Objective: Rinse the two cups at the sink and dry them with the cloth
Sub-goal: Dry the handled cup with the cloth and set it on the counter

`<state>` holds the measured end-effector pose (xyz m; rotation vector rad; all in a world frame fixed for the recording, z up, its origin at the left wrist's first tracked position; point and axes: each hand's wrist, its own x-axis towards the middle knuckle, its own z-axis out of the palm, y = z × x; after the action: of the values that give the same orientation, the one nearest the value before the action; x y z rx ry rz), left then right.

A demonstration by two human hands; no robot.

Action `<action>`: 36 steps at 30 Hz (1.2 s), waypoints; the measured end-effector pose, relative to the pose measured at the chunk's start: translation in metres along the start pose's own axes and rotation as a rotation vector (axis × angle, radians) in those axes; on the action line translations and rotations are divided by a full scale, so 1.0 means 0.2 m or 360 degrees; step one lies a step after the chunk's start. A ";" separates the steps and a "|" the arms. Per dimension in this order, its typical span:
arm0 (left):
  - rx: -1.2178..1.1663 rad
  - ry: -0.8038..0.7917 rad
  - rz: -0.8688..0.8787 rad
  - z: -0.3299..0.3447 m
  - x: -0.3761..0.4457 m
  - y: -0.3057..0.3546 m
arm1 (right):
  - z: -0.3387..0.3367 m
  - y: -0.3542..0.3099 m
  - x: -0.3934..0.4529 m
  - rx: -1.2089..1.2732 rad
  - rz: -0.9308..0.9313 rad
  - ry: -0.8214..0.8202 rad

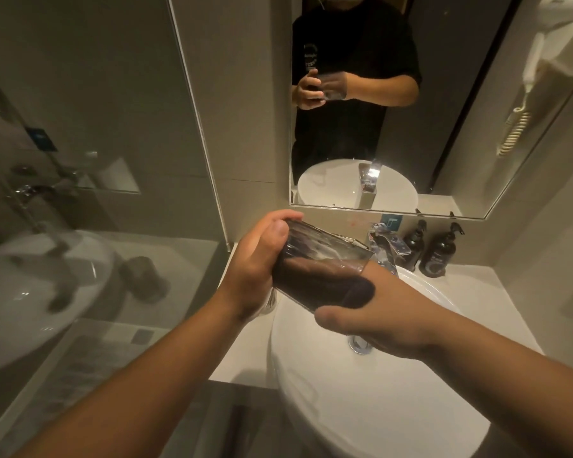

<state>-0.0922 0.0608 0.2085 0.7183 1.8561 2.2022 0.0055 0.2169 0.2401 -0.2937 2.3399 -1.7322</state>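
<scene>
A dark, see-through cup [315,246] is held tilted above the white round sink [361,408], its mouth turned to the right. My left hand [262,262] grips its base from the left. My right hand [377,312] reaches into its mouth, with the fingers showing through the tinted wall and the thumb outside below. The chrome tap [389,247] stands just behind the cup; I cannot tell whether water runs. A second cup [272,300] peeks out on the counter under my left wrist, mostly hidden. No cloth is in view.
Two dark pump bottles [439,251] stand on the white counter [477,292] right of the tap. A mirror [444,127] hangs above the sink. A glass shower partition [96,193] closes the left side. A wall hairdryer [549,64] hangs top right.
</scene>
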 end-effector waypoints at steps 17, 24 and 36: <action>0.0007 0.0226 0.0401 -0.15 -0.01 -0.09 | -0.13 0.00 0.07 0.1789 -0.0105 0.0103; -0.1085 0.0846 -0.0784 -0.05 -0.04 -0.12 | -0.11 0.06 -0.03 0.0531 -0.0572 0.1018; -0.0530 0.0137 -0.0874 0.04 -0.11 -0.18 | 0.05 0.26 0.05 -0.0924 -0.0704 0.1089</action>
<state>-0.0753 0.0663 0.1689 0.0397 1.4327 2.1012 -0.0023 0.2191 0.1874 -0.3716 3.5021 -1.4031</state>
